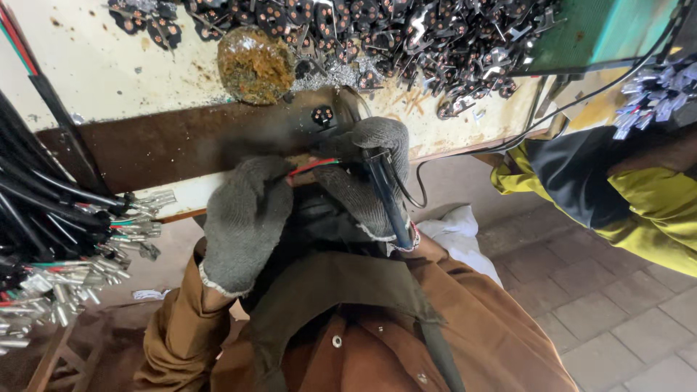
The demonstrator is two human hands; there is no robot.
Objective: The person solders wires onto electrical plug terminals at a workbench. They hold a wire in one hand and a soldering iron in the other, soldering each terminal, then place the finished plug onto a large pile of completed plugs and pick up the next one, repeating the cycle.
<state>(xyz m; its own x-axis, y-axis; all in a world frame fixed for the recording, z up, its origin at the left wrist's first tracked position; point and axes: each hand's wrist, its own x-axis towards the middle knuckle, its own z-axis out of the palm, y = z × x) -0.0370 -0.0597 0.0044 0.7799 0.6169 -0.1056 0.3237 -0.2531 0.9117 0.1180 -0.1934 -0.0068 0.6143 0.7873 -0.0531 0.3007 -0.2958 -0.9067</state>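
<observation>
My left hand (pixel 243 221), in a grey knit glove, grips a cable end whose thin red and green wires (pixel 314 166) stick out toward the right. Wearing the same kind of glove, my right hand (pixel 367 170) is closed around a dark blue-handled soldering iron (pixel 388 199), its tip pointing up at the wire ends near the bench edge. A small black plug insert (pixel 322 115) sits on the brown bench strip (pixel 181 141) just above the hands. The iron's black cord (pixel 417 192) loops away to the right.
A heap of black plug inserts with metal prongs (pixel 406 36) covers the bench top, beside a rusty-brown lump (pixel 255 65). A bundle of black cables with metal terminals (pixel 65 247) hangs at left. Another person's yellow and black sleeve (pixel 639 196) is at right.
</observation>
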